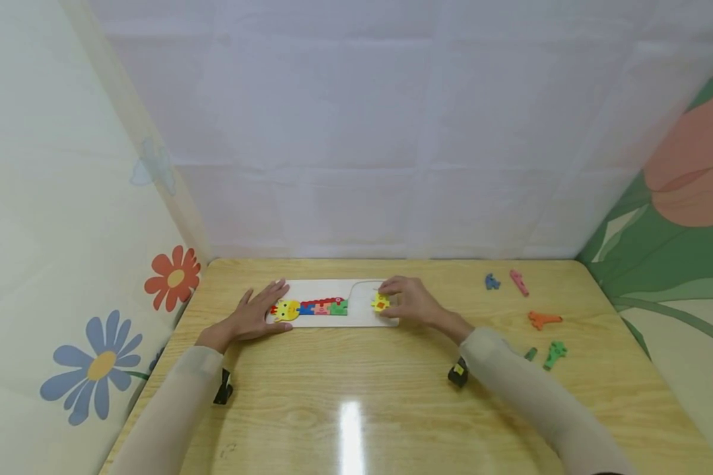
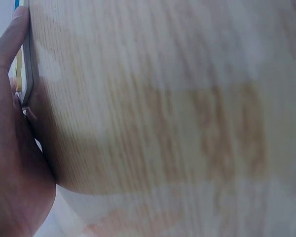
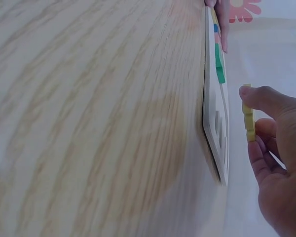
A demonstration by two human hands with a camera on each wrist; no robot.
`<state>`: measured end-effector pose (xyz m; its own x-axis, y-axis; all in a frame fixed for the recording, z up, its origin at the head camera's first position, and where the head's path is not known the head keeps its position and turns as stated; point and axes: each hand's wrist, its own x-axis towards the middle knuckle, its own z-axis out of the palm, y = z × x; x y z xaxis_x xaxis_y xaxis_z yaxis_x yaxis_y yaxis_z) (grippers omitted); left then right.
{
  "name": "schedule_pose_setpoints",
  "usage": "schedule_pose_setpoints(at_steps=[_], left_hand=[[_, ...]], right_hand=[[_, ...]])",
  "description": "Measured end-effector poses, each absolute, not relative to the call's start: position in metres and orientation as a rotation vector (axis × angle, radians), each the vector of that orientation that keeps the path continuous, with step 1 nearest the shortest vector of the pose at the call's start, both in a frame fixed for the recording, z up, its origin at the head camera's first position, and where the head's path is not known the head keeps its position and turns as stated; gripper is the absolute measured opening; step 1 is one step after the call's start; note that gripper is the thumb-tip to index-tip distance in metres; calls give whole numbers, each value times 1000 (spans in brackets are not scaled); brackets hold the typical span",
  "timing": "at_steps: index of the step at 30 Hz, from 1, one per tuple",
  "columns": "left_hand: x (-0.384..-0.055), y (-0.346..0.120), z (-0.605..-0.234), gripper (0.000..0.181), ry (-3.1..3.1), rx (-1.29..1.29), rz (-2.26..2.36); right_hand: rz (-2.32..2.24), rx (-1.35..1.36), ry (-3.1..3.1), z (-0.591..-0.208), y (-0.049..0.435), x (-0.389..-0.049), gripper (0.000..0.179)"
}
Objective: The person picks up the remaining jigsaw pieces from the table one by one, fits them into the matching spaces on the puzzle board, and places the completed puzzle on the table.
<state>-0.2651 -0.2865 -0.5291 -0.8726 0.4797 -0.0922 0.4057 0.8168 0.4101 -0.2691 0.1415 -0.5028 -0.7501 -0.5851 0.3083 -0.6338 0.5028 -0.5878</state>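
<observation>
A white puzzle board [image 1: 321,285] lies on the table with giraffe pieces in its left part: a yellow giraffe head [image 1: 287,309], then blue, pink and red pieces and a green piece [image 1: 338,308]. My left hand [image 1: 252,321] rests on the board's left end, fingers and thumb spread around the head. My right hand [image 1: 412,300] pinches a yellow puzzle piece [image 1: 381,302] with an orange patch over the board's right part. In the right wrist view, thumb and fingers grip this yellow piece [image 3: 248,118] by its edges, held above the board [image 3: 212,98].
To the right lie loose puzzle pieces: a blue one [image 1: 492,282], a pink one [image 1: 519,282], an orange one [image 1: 543,320] and a green one [image 1: 555,355]. A dark green piece [image 1: 531,354] shows beside my right sleeve. A pale cloth wall [image 1: 356,211] stands behind the table.
</observation>
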Motion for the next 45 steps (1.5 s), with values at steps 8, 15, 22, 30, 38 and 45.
schedule_pose_setpoints(at_steps=[8,15,22,30,38,45], left_hand=[[-266,-287,-528,104,2807,685,561],[-266,-287,-528,104,2799,686,574],[-266,-287,-527,104,2798,680,578],[-265,-287,-529,104,2806,684,575],[-265,-287,-529,104,2805,679,570],[-265,-286,-529,104,2808,689,564]], right_hand=[[1137,1089,-2649,-504,132,-271,45],[1143,1103,-2651,-504,122,-273,44],[1138,1090,-2673,-504,111,-275,43],[1152,1107,-2652,-507,104,-275,43],[1119,1110,-2645,-510,98,-276,45],[1118,1139,-2602,-514,94,-278,45]])
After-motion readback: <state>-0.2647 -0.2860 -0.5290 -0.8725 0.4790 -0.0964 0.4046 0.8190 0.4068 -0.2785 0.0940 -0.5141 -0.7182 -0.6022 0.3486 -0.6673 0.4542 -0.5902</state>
